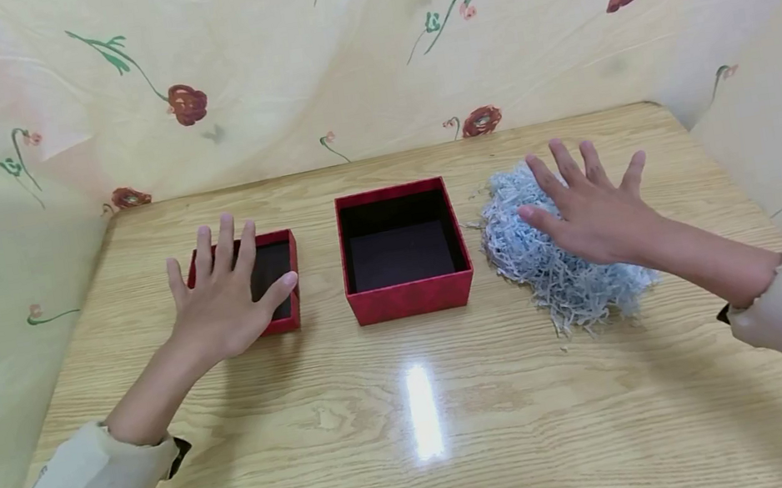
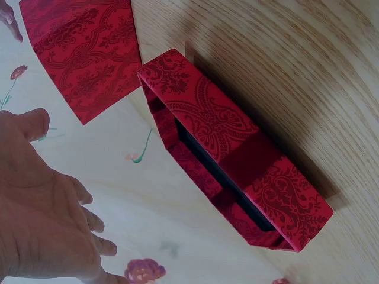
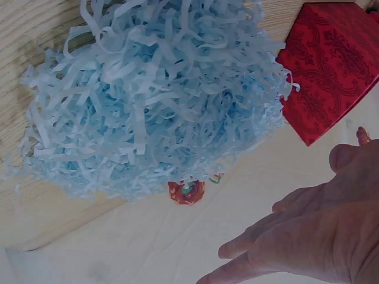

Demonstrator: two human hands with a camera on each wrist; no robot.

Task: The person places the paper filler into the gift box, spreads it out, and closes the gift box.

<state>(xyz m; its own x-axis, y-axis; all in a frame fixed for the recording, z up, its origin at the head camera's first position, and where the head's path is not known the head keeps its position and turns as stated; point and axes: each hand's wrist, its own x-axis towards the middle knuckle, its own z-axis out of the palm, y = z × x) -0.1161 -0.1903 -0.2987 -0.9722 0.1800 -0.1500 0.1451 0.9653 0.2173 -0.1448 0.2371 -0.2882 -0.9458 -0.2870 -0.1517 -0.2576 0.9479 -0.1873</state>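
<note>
A red patterned box (image 1: 410,298) with a dark inside stands open-topped in the middle of the table. To its left lies a shallower red box lid (image 1: 294,267), hollow side up, partly hidden by my left hand (image 1: 222,307). That hand is spread above the lid and holds nothing; the left wrist view shows a gap between the hand and the lid (image 2: 219,130). On the right is a heap of light blue shredded paper (image 1: 573,293). Over it my right hand (image 1: 594,209) hovers with fingers spread, apart from the shreds (image 3: 160,100) in the right wrist view.
The wooden table (image 1: 364,467) carries a bright light reflection near its front. A flower-printed cloth (image 1: 272,59) hangs behind the table and along both sides. Small loose shreds lie around the paper heap.
</note>
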